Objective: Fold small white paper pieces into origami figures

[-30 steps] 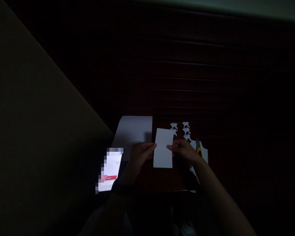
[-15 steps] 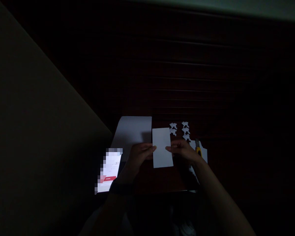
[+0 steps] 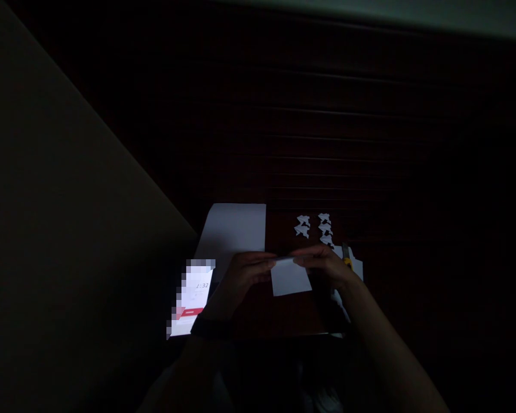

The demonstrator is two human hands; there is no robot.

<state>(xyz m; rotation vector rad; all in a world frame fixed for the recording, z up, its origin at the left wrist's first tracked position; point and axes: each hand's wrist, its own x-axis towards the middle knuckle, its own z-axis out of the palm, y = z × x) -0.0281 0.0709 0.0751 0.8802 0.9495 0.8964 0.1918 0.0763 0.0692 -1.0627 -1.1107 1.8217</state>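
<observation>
A white sheet of paper (image 3: 290, 279) is between my two hands over the dark table. My left hand (image 3: 247, 269) pinches its upper left edge between thumb and fingers. At the upper right edge, my right hand (image 3: 324, 265) grips it in the same way. The paper bends at the line between my thumbs, and only the part below that line faces me. Behind my right hand lies a utility knife (image 3: 348, 261) with a yellow body, partly covered by the hand.
A larger white sheet (image 3: 236, 226) lies at the back left. Several small folded paper figures (image 3: 302, 230) stand in two columns at the back right. A lit phone (image 3: 195, 298) rests left of my left wrist. White paper pieces (image 3: 358, 269) lie under the knife.
The paper stood flat and tall between my hands; now its upper part has folded back at the height of my thumbs, so it looks half as long. My hands have barely moved.
</observation>
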